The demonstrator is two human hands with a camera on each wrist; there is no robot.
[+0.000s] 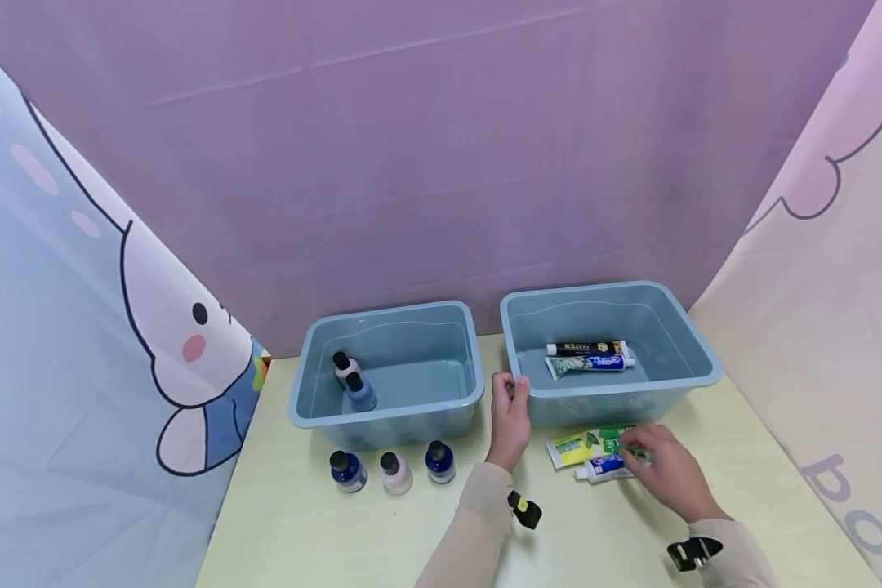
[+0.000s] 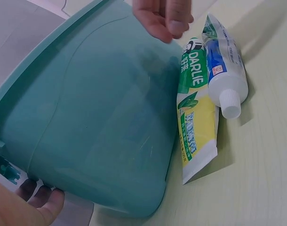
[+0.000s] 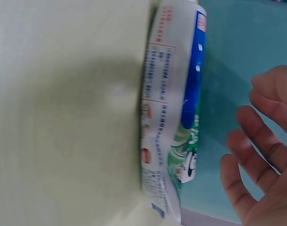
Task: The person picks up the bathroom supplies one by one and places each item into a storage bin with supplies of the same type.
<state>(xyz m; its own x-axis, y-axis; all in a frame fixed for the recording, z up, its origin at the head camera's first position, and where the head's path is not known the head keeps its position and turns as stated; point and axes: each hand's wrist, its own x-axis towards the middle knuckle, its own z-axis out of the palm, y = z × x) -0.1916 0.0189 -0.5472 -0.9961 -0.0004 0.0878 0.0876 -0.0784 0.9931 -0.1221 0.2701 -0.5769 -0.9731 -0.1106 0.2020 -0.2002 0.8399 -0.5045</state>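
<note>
Green-and-yellow DARLIE tube (image 2: 198, 112), white-ended

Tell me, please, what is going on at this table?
A person's left hand grips the near left corner of the right bin. The right hand hovers, holding nothing, over a yellow-green tube and a blue-white tube on the table. Inside that bin lie a black tube and a blue-green tube. The left bin holds a pink bottle and a blue bottle; three more bottles stand before it.
</note>
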